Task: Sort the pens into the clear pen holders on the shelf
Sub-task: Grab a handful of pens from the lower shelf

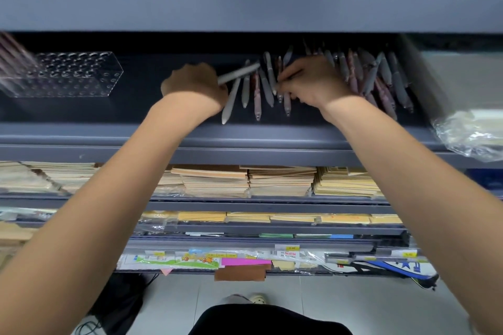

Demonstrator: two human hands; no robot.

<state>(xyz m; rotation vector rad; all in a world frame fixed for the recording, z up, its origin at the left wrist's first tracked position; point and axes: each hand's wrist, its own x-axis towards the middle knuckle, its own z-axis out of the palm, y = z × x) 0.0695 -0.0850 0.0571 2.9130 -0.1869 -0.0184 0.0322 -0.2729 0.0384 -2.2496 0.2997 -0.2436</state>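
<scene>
Several grey and dusky-pink pens (381, 79) lie in a loose heap on the dark shelf (245, 136), mostly at the right. My left hand (194, 84) grips two grey pens (238, 73), one pointing up-right, the other slanting down toward the shelf's front. My right hand (310, 81) reaches into the heap, its fingers curled and pinching pens in the middle of the row. A clear pen holder (68, 75) with many round holes stands at the shelf's left; it looks empty. A second holder with pens (13, 57) shows blurred at the far left edge.
An upper shelf lip (245, 8) hangs low over the work area. A crumpled plastic bag (471, 130) sits at the shelf's right end. Lower shelves hold stacks of brown envelopes (280, 179) and paper goods. Tiled floor (353, 304) is below.
</scene>
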